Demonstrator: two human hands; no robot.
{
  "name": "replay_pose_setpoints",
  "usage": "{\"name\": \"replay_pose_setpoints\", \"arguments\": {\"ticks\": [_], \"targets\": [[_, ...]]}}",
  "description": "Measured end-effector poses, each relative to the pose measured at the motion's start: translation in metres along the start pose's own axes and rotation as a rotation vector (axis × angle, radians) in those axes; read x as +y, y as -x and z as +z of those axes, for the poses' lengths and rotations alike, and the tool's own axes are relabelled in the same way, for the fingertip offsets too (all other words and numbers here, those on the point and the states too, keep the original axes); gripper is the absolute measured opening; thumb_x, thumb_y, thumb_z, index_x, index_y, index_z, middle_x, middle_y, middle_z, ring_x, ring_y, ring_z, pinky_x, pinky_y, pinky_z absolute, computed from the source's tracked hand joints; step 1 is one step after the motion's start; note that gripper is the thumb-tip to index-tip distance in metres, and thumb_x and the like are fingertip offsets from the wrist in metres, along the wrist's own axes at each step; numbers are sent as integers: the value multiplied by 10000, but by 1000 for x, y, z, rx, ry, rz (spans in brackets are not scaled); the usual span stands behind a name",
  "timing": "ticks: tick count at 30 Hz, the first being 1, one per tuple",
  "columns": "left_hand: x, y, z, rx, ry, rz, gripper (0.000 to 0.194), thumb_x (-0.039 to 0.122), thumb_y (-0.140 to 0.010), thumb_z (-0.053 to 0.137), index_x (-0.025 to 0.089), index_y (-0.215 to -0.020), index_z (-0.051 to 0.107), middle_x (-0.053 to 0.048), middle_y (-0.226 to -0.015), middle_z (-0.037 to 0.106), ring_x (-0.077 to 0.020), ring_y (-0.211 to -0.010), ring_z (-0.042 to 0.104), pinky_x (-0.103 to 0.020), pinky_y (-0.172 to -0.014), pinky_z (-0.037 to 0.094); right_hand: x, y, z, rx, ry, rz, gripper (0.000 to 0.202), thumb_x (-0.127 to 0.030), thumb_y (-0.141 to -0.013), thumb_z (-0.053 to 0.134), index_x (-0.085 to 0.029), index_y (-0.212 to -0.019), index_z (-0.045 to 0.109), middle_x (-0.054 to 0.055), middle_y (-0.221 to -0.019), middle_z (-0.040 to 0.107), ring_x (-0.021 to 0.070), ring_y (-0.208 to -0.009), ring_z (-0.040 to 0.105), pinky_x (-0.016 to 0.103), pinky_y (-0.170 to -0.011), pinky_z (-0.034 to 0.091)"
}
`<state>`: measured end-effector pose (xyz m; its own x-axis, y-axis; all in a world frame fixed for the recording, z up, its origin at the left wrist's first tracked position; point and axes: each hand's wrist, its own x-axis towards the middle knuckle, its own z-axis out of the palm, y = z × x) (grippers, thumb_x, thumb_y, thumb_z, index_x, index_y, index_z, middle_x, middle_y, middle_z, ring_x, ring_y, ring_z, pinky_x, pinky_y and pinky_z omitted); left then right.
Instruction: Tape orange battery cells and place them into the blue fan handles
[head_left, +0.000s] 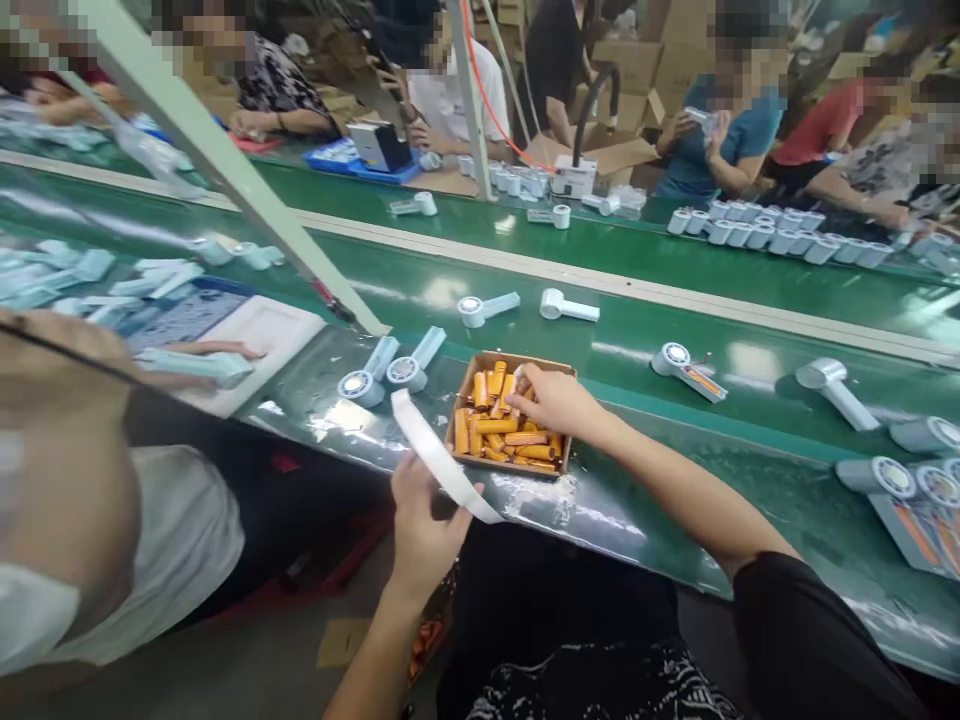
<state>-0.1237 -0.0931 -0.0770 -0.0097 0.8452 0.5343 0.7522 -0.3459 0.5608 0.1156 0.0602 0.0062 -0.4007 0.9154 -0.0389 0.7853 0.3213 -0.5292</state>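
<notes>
My left hand (427,525) is closed around a roll of white tape (439,455), seen nearly edge-on as a curved white band at the bench's front edge. Over a small cardboard box (510,470) filled with orange cylindrical batteries (495,426), my right hand (559,400) has its fingers pinched together. A small white bit shows at those fingertips, too small to name for sure. Just left of the box lie two light-blue handheld fans (407,373), their round heads toward me.
A green conveyor belt (420,270) carries several spaced-out fans. More fans (877,478) lie at right, some with opened handles showing orange inside. A slanted metal post (225,170) rises at left. A co-worker (172,540) sits close on the left; several people work across the belt.
</notes>
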Motion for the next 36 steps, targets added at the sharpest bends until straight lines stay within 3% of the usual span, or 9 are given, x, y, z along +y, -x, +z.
{"name": "replay_pose_setpoints", "arguments": {"ticks": [3, 6, 10, 14, 17, 22, 27, 31, 36], "targets": [[13, -2, -1, 32, 52, -7, 415, 290, -988, 735, 244, -1372, 586, -129, -1299, 669, -372, -1433, 550, -616, -1202, 507, -11, -35, 9, -11, 49, 95, 500, -503, -946, 822, -124, -1236, 674, 191, -1140, 810, 341, -1062, 776, 352, -888, 563], [22, -3, -2, 42, 13, 73, 452, 215, -950, 729, 232, -1373, 569, -132, -1289, 695, -365, -1425, 562, -596, -1183, 527, -8, -36, 15, 2, -25, 69, 424, -379, -905, 840, -144, -1231, 705, 156, -1128, 826, 337, -1055, 790, 374, -916, 587], [29, -6, 0, 17, -41, 132, 485, 118, -898, 687, 209, -1362, 579, -136, -1262, 715, -368, -1406, 572, -589, -1148, 548, 19, -14, 9, 196, -260, 74, 394, -216, -909, 727, -183, -1298, 683, 119, -1215, 822, 289, -1116, 792, 425, -1032, 605], [44, -11, 1, -11, -134, 303, 461, 2, -874, 604, 183, -1293, 667, -121, -1237, 744, -318, -1375, 575, -538, -1178, 518, 40, 40, -6, 500, -869, -9, 449, -405, -906, 777, -214, -1304, 696, 98, -1269, 801, 255, -1140, 771, 441, -1053, 619], [52, -17, 3, -47, -185, 413, 412, -22, -920, 608, 200, -1249, 717, -82, -1209, 770, -303, -1334, 567, -488, -1138, 515, 39, 89, -22, 395, -877, -53, 451, -485, -958, 747, -225, -1325, 712, 77, -1232, 798, 232, -1088, 761, 398, -988, 630], [57, -22, 15, -148, -248, 524, 446, -33, -939, 656, 225, -1287, 764, -35, -1240, 797, -351, -1334, 523, -435, -1063, 515, 29, 136, -52, 226, -460, -112, 335, -318, -1058, 556, -191, -1327, 711, 70, -1126, 799, 194, -940, 734, 337, -886, 589], [63, -16, 26, -270, -283, 700, 530, -61, -949, 602, 200, -1391, 736, -7, -1402, 754, -311, -1308, 586, -465, -1170, 464, 24, 146, -71, 114, -225, -154, 345, -228, -1075, 476, -156, -1344, 680, 135, -1238, 778, 238, -1073, 741, 335, -928, 543], [71, -20, 24, -318, -341, 789, 545, -56, -954, 600, 197, -1419, 728, -1, -1436, 736, -303, -1309, 599, -474, -1178, 477, 24, 151, -76, -68, -85, -87, 267, -197, -1084, 482, -145, -1229, 700, 110, -1038, 789, 220, -854, 717, 321, -796, 494], [82, -30, 17, -364, -364, 859, 446, 35, -983, 667, 197, -1391, 750, -12, -1394, 751, -291, -1245, 582, -467, -1164, 505, 43, 162, -82, -163, -205, -41, 194, -289, -1033, 649, -175, -1167, 728, 61, -928, 771, 211, -819, 695, 325, -792, 508]]}}
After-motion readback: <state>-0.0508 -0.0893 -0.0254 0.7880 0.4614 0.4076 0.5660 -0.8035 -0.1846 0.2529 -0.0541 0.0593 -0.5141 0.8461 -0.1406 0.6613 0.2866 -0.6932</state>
